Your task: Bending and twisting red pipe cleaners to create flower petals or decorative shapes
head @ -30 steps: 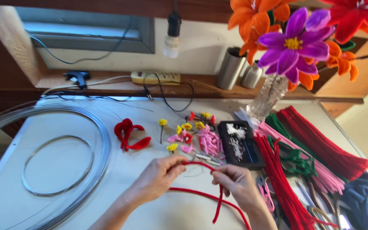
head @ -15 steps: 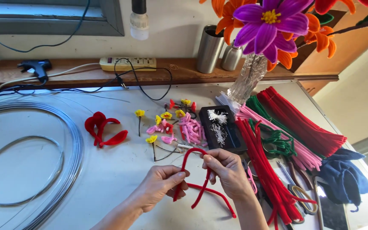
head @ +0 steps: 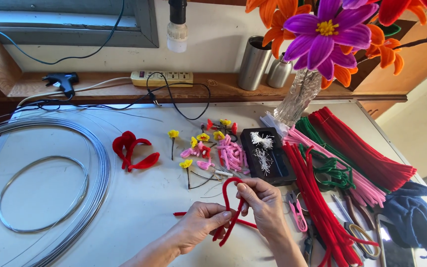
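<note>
- White tabletop (head: 139, 207), matte, lit from the upper right; wooden ledge (head: 124, 91) along its far edge, pale wall and grey window frame (head: 75, 34) above.
- Left hand (head: 198, 230) pinches a red pipe cleaner (head: 228, 207) between thumb and fingertips, low on the loop.
- Right hand (head: 265, 205) pinches the same cleaner, thumb at the top of the bend.
- Cleaner is bent into an upright arch between both hands, near the front edge of the table, centre; its tails trail flat left and right under the hands.
- Wire coil (head: 92, 163) lies flat at left, with a smaller wire ring (head: 6, 193) inside it.
- Bent red loops (head: 132, 151) sit mid-table, apart from the hands.
- Small yellow and pink flower pieces (head: 203, 143) are scattered just beyond the hands.
- Black tray (head: 265, 155) with white tufts is beside them, right.
- Red stems (head: 362, 148), pink stems (head: 342, 168) and green stems (head: 322, 143) are bundled at right; blue cloth (head: 411, 212) at far right.
- Pink snips (head: 297, 212) are just right of the right hand.
- On the ledge: glue gun (head: 60, 80), power strip (head: 161, 77), two metal cups (head: 255, 62).
- Foil-wrapped vase (head: 300, 96) holds purple and orange flowers (head: 322, 34).
- Bulb (head: 177, 29) hangs at top centre.
</note>
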